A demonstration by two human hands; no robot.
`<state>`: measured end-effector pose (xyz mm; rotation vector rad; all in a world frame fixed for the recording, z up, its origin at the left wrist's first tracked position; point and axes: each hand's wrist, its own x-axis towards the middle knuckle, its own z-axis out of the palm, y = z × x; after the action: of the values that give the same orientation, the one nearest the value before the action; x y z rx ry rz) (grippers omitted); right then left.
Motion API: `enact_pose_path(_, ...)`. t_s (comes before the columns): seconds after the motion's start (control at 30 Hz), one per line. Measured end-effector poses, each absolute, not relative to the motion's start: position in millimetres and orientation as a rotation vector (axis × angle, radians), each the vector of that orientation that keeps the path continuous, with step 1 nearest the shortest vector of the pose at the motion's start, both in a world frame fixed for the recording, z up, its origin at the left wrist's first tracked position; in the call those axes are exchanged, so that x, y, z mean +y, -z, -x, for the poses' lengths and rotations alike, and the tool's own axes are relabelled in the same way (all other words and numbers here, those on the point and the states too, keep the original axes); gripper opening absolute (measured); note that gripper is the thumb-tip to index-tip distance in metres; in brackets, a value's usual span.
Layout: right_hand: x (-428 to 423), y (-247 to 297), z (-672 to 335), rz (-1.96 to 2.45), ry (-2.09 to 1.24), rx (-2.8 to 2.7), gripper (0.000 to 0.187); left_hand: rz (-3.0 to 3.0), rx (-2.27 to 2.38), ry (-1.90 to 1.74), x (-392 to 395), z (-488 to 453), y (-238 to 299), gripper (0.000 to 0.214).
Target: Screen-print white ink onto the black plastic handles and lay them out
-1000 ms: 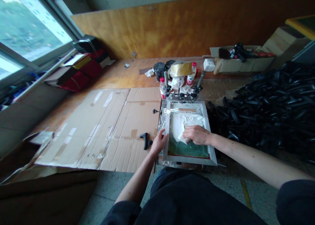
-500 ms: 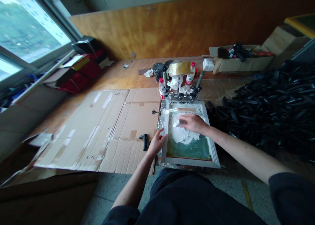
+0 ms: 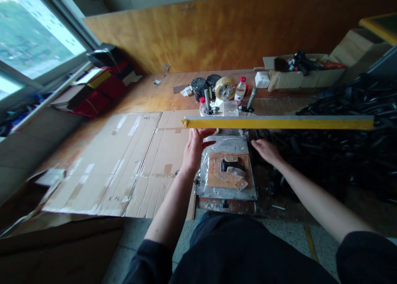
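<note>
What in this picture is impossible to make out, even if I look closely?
All in the head view:
The yellow-edged frame is seen edge-on, so its face is hidden.
The left hand has its fingertips at the frame's edge; the grip is unclear.
The right hand is in dim light; whether it touches anything is unclear.
The pile of black parts is cut off by the right edge.
The label on the bottle is too small to read.

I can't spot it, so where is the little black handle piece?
In the head view the black handle piece lies on the brown board, between the left hand and right hand, below the yellow frame edge.
</note>
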<state>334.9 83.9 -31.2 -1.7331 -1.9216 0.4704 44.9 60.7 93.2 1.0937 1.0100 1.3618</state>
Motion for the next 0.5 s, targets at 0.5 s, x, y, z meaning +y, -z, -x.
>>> enact_pose_path(0.5,16.3,31.7,-270.9,1.477,-0.424,-2.377,0.012,-0.704,1.505,-0.810,-26.9,-13.7,41.3,0.054)
